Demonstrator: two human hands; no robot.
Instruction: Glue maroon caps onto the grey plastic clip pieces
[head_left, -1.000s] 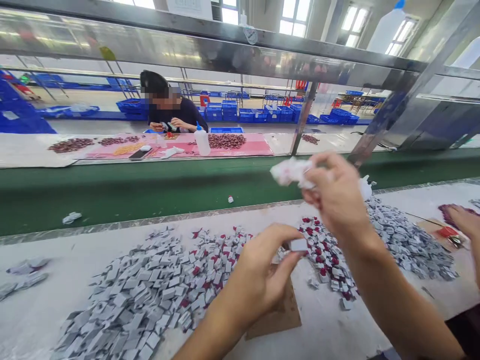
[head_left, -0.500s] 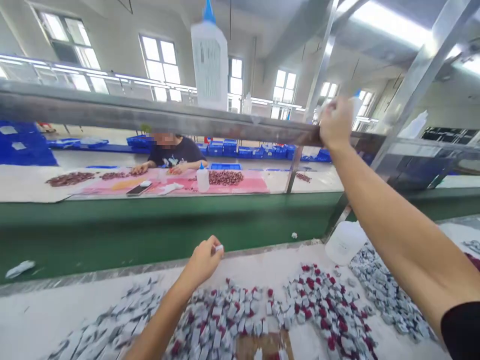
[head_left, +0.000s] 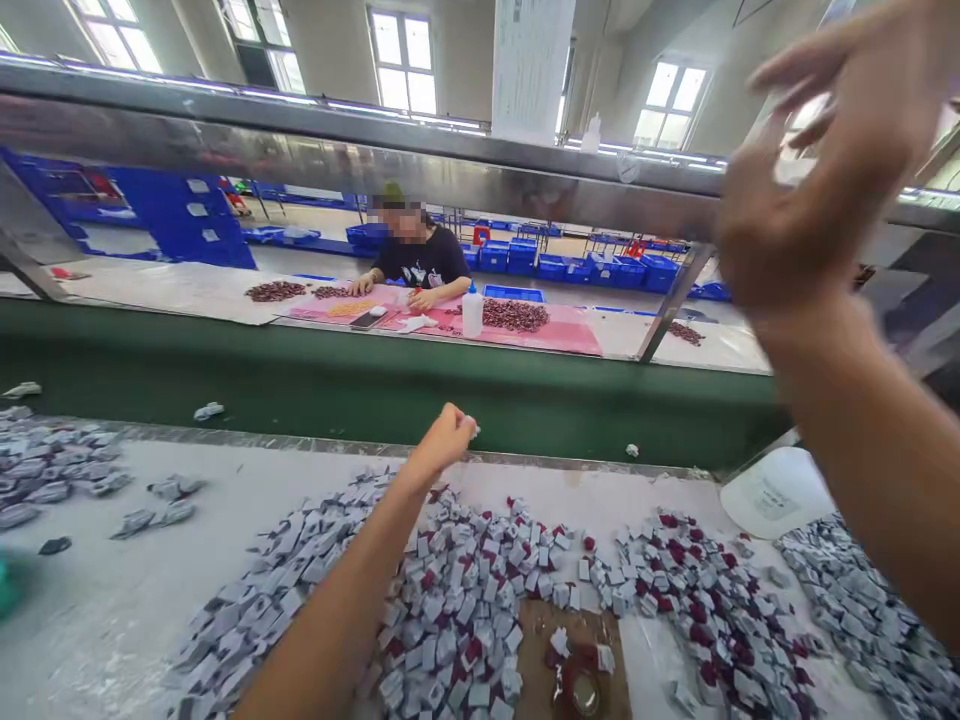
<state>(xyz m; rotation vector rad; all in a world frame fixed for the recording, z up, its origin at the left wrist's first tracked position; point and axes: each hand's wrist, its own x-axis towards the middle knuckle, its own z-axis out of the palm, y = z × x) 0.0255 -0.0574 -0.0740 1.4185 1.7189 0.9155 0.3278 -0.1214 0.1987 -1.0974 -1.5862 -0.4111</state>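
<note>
My left hand [head_left: 448,438] is closed in a pinch on a small white piece [head_left: 472,427], above the far edge of the near table. My right hand [head_left: 832,160] is raised high at the right, blurred, its fingers apart with nothing visible between them. Below lie heaps of small grey-white blocks [head_left: 450,600], some with dark red pieces [head_left: 697,607] among them. A brown board [head_left: 538,640] lies among the heaps and bears a few pieces. The white tub [head_left: 777,492] stands under my right forearm.
A metal rail [head_left: 322,140] crosses ahead, with a large white bottle [head_left: 531,70] on it. Beyond the green belt [head_left: 300,385], a person in a dark shirt [head_left: 431,262] works by a white bottle [head_left: 472,312].
My right hand has left the blue-tipped bottle on the rail, and its fingers have spread. The view has shifted left and down. My left hand still pinches the white piece.
</note>
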